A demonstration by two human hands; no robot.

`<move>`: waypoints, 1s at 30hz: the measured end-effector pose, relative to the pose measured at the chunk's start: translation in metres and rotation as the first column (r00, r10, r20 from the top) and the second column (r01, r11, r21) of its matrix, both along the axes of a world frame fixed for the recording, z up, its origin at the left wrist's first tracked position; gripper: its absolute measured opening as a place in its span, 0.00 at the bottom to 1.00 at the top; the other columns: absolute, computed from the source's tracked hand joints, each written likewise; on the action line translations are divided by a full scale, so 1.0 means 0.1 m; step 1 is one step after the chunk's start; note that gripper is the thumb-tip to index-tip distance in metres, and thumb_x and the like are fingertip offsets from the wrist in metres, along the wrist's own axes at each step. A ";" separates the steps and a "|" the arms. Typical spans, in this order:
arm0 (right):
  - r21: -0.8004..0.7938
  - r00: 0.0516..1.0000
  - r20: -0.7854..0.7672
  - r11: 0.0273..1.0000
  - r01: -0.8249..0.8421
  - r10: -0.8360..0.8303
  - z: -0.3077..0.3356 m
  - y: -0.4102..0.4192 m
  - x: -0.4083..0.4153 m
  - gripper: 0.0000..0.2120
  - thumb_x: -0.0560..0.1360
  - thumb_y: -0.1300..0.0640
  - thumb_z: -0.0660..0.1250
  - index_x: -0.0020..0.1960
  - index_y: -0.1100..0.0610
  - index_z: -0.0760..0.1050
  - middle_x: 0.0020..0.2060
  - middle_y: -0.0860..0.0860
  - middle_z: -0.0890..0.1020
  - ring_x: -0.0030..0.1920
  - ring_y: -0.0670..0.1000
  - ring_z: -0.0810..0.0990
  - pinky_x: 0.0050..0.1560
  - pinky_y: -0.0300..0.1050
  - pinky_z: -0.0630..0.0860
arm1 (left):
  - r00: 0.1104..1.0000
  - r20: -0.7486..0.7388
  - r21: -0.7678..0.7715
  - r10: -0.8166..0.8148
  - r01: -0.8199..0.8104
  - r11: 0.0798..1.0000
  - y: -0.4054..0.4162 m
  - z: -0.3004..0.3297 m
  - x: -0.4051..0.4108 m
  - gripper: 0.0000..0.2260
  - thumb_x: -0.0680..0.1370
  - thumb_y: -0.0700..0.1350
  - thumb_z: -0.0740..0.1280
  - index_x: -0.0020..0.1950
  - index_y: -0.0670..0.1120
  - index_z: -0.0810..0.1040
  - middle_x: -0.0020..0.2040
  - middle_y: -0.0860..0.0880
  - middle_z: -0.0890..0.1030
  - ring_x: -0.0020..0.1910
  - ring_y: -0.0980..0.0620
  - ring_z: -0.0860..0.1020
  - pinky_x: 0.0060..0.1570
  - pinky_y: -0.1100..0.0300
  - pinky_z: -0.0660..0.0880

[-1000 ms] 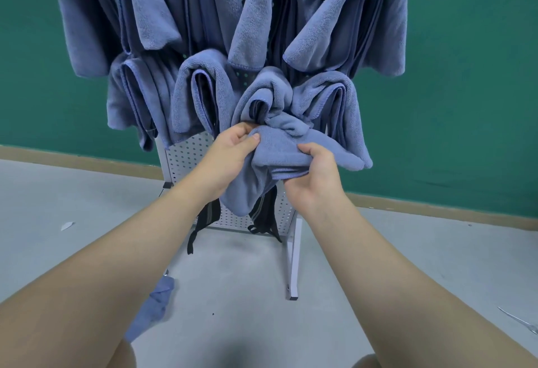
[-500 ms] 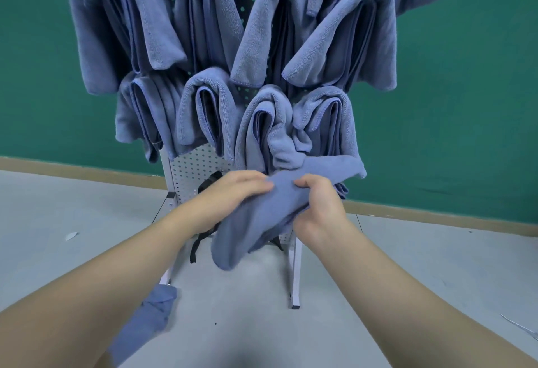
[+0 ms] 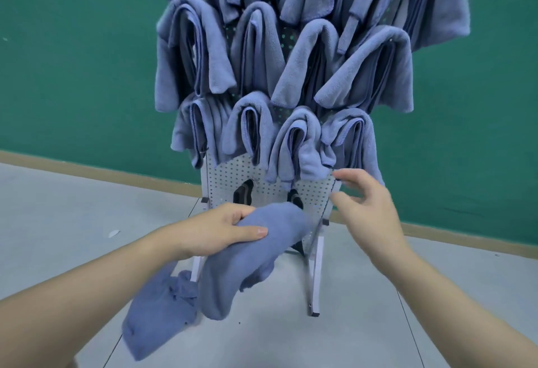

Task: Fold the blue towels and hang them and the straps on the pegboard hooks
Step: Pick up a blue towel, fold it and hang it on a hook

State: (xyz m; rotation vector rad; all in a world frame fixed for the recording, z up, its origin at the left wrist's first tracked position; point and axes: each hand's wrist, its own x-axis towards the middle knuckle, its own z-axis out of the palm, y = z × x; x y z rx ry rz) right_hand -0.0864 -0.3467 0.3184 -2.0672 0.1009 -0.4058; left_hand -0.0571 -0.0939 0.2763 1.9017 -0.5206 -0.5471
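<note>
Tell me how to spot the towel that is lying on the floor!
Find the white pegboard stand covered in hanging blue towels, then look down to the grey floor by its left leg. The towel on the floor lies crumpled there. Unlike the others, it hangs on no hook, and unlike the towel in the left hand, nobody holds it.

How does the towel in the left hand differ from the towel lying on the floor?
The held towel is gripped by the left hand and hangs in the air in front of the pegboard; the floor towel lies on the ground, touched by no hand. The held towel droops in a long bunched roll; the floor towel is crumpled and spread flatter. Both are blue, unfolded and not yet on a hook.
</note>
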 end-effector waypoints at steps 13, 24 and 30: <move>-0.322 0.693 -0.408 0.616 -0.719 0.595 0.10 0.53 -0.63 0.43 0.65 0.45 0.82 0.69 0.27 0.59 0.56 0.40 0.78 0.49 0.47 0.82 0.45 0.49 0.83 | 0.996 -0.071 -0.098 -0.061 0.054 0.994 0.19 0.28 -0.44 0.16 0.77 0.52 0.73 0.52 0.39 0.82 0.48 0.44 0.85 0.47 0.49 0.82 0.51 0.54 0.78; -0.040 0.700 -0.434 0.764 -0.644 0.567 0.10 0.34 -0.52 0.37 0.66 0.25 0.70 0.48 0.60 0.78 0.37 0.46 0.77 0.38 0.47 0.74 0.45 0.50 0.71 | 0.994 -0.103 -0.106 0.028 -0.039 0.994 0.32 0.26 -0.29 0.11 0.76 0.51 0.76 0.52 0.45 0.85 0.52 0.36 0.86 0.46 0.50 0.82 0.52 0.56 0.78; 0.265 0.638 -0.401 0.749 -0.607 0.658 0.11 0.33 -0.35 0.22 0.74 0.38 0.70 0.42 0.59 0.77 0.37 0.55 0.77 0.37 0.53 0.72 0.41 0.48 0.68 | 0.988 -0.143 -0.091 -0.052 0.039 0.995 0.40 0.33 -0.15 0.11 0.74 0.56 0.75 0.44 0.49 0.86 0.44 0.48 0.85 0.42 0.54 0.81 0.46 0.61 0.77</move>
